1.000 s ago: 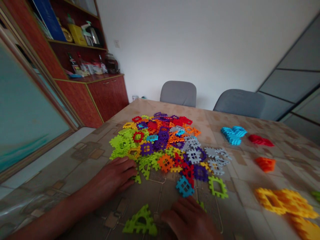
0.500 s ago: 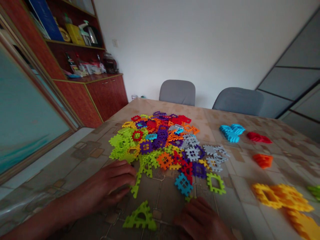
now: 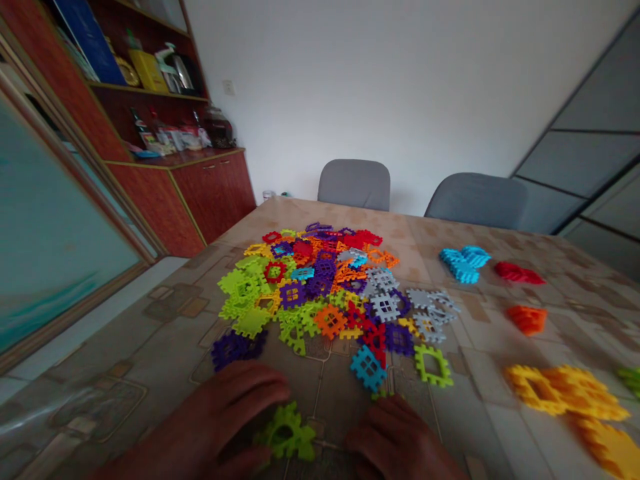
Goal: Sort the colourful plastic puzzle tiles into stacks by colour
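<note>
My left hand (image 3: 225, 417) is low over the table, thumb and fingers closed about light-green interlocking plastic pieces (image 3: 290, 433). A pointed green end seems to overlap the triangular one there; my fingers hide the left part. My right hand (image 3: 400, 440) rests at the front edge of view with curled fingers. A toothed green edge (image 3: 383, 395) peeks out past its fingertips; the rest is covered. Just beyond lie a blue window piece (image 3: 369, 368) and a green square frame (image 3: 433, 366). Purple pieces (image 3: 235, 348) lie beyond my left hand.
A mixed heap of colourful interlocking pieces (image 3: 320, 273) spreads over the table's middle. To the right are separate stacks: blue (image 3: 464, 264), red (image 3: 519, 273), orange (image 3: 527, 320) and yellow (image 3: 565, 392). Two grey chairs (image 3: 354, 185) stand behind the table.
My left hand has drawn back toward me from the heap, bringing the long green piece to the triangular one. Purple pieces it had covered now show. My right hand has barely moved.
</note>
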The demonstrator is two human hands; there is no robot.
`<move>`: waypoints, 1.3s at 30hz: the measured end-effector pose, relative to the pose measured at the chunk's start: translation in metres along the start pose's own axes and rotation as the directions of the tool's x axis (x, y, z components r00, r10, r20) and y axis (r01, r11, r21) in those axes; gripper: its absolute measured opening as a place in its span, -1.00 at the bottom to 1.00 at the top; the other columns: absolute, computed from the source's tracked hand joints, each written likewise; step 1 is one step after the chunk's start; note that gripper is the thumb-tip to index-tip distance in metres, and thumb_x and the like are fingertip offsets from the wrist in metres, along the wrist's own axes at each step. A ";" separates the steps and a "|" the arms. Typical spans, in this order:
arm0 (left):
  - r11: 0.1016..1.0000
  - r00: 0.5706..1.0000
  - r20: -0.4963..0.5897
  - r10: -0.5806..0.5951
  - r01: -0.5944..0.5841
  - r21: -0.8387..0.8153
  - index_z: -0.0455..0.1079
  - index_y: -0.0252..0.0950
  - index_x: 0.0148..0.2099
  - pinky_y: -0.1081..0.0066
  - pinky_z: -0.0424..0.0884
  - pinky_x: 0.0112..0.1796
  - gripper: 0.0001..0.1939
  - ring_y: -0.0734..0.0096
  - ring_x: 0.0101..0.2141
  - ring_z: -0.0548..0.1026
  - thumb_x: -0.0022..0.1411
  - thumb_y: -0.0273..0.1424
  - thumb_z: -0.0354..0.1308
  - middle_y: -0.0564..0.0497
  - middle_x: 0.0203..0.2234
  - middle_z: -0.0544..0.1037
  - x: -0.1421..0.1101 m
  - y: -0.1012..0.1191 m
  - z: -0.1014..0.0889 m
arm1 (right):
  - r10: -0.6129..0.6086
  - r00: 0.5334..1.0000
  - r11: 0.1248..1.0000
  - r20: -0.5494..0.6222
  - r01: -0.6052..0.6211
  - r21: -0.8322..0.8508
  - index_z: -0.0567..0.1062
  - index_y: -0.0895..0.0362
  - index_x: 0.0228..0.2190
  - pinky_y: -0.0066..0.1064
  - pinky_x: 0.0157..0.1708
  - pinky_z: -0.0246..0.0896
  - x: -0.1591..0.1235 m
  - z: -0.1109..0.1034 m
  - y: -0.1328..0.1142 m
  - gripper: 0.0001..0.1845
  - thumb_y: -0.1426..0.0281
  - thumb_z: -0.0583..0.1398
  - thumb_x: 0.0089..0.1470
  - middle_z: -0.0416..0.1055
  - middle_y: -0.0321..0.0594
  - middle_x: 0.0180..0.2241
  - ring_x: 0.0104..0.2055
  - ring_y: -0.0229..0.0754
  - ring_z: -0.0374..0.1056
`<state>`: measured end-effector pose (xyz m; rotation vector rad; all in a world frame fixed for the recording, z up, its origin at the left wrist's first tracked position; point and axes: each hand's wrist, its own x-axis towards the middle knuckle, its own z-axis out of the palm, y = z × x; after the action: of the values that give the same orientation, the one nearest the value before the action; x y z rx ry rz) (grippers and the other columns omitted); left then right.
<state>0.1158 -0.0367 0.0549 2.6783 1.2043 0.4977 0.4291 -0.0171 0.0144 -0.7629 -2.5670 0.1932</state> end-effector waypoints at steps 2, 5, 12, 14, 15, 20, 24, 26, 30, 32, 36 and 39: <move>0.998 0.996 -0.085 -0.002 0.007 0.055 0.24 -0.09 0.27 0.35 0.52 -0.03 -0.30 0.12 -0.05 0.55 0.14 -0.20 0.39 -0.05 0.02 0.58 -0.004 0.006 0.007 | 0.005 1.000 1.000 0.015 -0.005 0.006 0.41 0.02 -0.31 -0.44 -0.37 0.19 0.001 -0.001 -0.001 -0.79 0.53 0.31 0.11 0.44 -0.42 -0.45 -0.41 -0.26 0.39; 0.990 0.976 -0.215 0.032 -0.002 0.139 0.28 -0.10 0.21 0.43 0.55 -0.12 -0.41 0.21 -0.19 0.60 0.19 -0.14 0.33 -0.02 -0.12 0.63 -0.003 0.015 0.014 | 0.013 1.000 0.999 0.000 -0.013 0.035 0.41 0.03 -0.32 -0.43 -0.36 0.19 0.002 -0.004 -0.002 -0.82 0.53 0.29 0.14 0.44 -0.42 -0.45 -0.41 -0.26 0.37; 0.991 0.973 -0.230 0.029 0.003 0.136 0.31 -0.10 0.19 0.52 0.53 -0.11 -0.56 0.31 -0.18 0.60 0.28 -0.32 0.20 0.05 -0.12 0.65 -0.004 0.017 0.022 | 0.000 0.999 0.997 -0.047 0.004 0.078 0.43 0.05 -0.31 -0.43 -0.35 0.18 0.003 -0.001 -0.003 -0.88 0.50 0.24 0.22 0.44 -0.38 -0.46 -0.41 -0.23 0.37; 0.989 0.978 -0.203 0.042 -0.012 0.145 0.26 -0.12 0.24 0.46 0.55 -0.10 -0.42 0.25 -0.14 0.59 0.18 -0.34 0.25 0.03 -0.05 0.63 -0.003 0.018 0.022 | -0.001 0.999 0.998 -0.033 0.003 0.063 0.43 0.05 -0.30 -0.43 -0.34 0.20 0.002 -0.004 -0.002 -0.88 0.51 0.25 0.21 0.45 -0.37 -0.45 -0.40 -0.23 0.39; 0.989 0.983 -0.181 0.041 -0.014 0.150 0.24 -0.12 0.26 0.43 0.56 -0.10 -0.35 0.22 -0.11 0.59 0.13 -0.36 0.27 0.02 0.00 0.61 -0.002 0.018 0.023 | 0.010 1.000 0.998 -0.019 -0.009 0.057 0.43 0.05 -0.30 -0.43 -0.35 0.20 0.002 -0.007 -0.001 -0.86 0.53 0.25 0.20 0.46 -0.37 -0.44 -0.39 -0.23 0.39; 0.995 0.995 -0.090 0.038 -0.029 0.095 0.22 -0.08 0.26 0.39 0.55 -0.07 -0.25 0.23 -0.10 0.58 0.01 -0.52 0.25 0.05 0.00 0.61 0.003 0.017 0.031 | 0.072 0.997 0.997 0.005 -0.072 0.039 0.44 0.05 -0.27 -0.45 -0.37 0.23 0.006 -0.030 0.002 -0.81 0.59 0.23 0.16 0.49 -0.32 -0.39 -0.35 -0.21 0.43; 0.997 0.995 -0.100 0.027 -0.020 0.074 0.26 -0.09 0.23 0.38 0.52 -0.02 -0.36 0.24 -0.08 0.56 0.10 -0.53 0.20 0.04 0.01 0.59 0.008 0.012 0.039 | 0.103 0.995 0.993 0.012 -0.104 0.056 0.46 0.04 -0.22 -0.45 -0.32 0.28 0.008 -0.039 0.005 -0.73 0.63 0.21 0.12 0.50 -0.30 -0.36 -0.30 -0.19 0.45; 0.997 0.995 -0.096 -0.001 0.009 0.077 0.27 -0.09 0.23 0.38 0.51 -0.01 -0.40 0.25 -0.05 0.55 0.16 -0.54 0.18 0.05 0.03 0.58 0.013 0.009 0.041 | 0.103 0.995 0.993 0.012 -0.103 0.061 0.47 0.04 -0.21 -0.45 -0.33 0.28 0.007 -0.038 0.007 -0.71 0.65 0.22 0.09 0.50 -0.30 -0.36 -0.31 -0.18 0.45; 0.996 0.998 -0.046 -0.040 0.043 0.074 0.28 -0.10 0.23 0.32 0.50 0.00 -0.40 0.22 -0.02 0.54 0.16 -0.54 0.22 0.03 0.07 0.56 0.025 0.009 0.037 | 0.111 0.993 0.991 0.030 -0.113 0.072 0.48 0.06 -0.20 -0.44 -0.30 0.28 0.005 -0.037 0.011 -0.67 0.68 0.21 0.07 0.51 -0.29 -0.34 -0.29 -0.16 0.45; 0.996 0.999 -0.025 -0.040 0.042 0.078 0.24 -0.11 0.27 0.28 0.49 0.02 -0.33 0.16 0.00 0.53 0.14 -0.47 0.32 0.00 0.10 0.54 0.029 0.007 0.028 | 0.125 0.991 0.989 0.041 -0.128 0.077 0.48 0.05 -0.18 -0.42 -0.27 0.29 0.004 -0.038 0.013 -0.68 0.66 0.20 0.09 0.51 -0.28 -0.32 -0.27 -0.15 0.45; 0.997 1.000 -0.022 -0.016 0.018 0.070 0.22 -0.08 0.29 0.29 0.45 0.01 -0.39 0.12 0.04 0.48 0.27 -0.22 0.33 -0.02 0.11 0.51 0.035 -0.011 0.005 | 0.140 0.987 0.986 0.080 -0.147 0.084 0.46 0.04 -0.14 -0.41 -0.26 0.27 0.002 -0.041 0.017 -0.72 0.62 0.19 0.17 0.51 -0.26 -0.28 -0.24 -0.15 0.44; 0.998 0.999 0.032 -0.031 0.029 0.063 0.40 -0.11 0.09 0.32 0.42 -0.09 -0.78 0.20 -0.07 0.49 0.47 -0.38 0.05 -0.02 -0.05 0.53 0.047 -0.033 -0.005 | 0.143 0.985 0.985 0.099 -0.152 0.085 0.45 0.05 -0.12 -0.40 -0.25 0.27 0.002 -0.041 0.019 -0.70 0.62 0.18 0.17 0.52 -0.25 -0.26 -0.23 -0.14 0.44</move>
<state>0.1202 0.0203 0.0614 2.7043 1.2699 0.4170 0.4558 0.0007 0.0466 -0.9296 -2.5681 0.3999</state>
